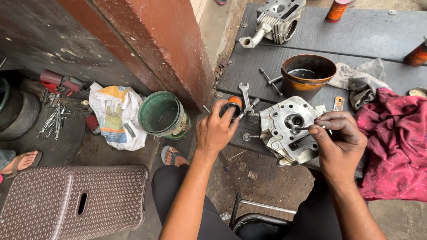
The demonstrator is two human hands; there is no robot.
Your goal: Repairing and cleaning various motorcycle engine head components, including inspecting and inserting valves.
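Two bare hands work over a dark rubber mat (356, 33) laid on the ground, well apart from each other. The left hand (215, 129) is curled over a small round tin (232, 108) with an orange rim, fingertips closed on its edge, just beside a spanner (245, 95) that lies flat on the mat. The right hand (337, 140) pinches a thin metal rod (307, 128) between thumb and fingers, its far end resting in the round port of a grey engine cylinder head (284, 126) that sits at the near edge of the mat, between the two hands. Behind the cylinder head stands a rusty brown pot (307, 80) holding dark liquid, with a T-shaped wrench (270, 82) lying to its left and a grey rag (362, 80) to its right. A second cylinder head (275, 20) rests at the far end of the mat. A crimson cloth (393, 142) is bunched up just beside the right hand. Off the mat to the left stand a green bucket (162, 114) against the foot of a red-brown pillar (164, 44), a crumpled white sack (116, 115) and a scatter of tools (55, 118). A brown plastic stool (73, 202) lies in the near left corner, and another person's sandalled foot (22, 162) shows at the left edge.
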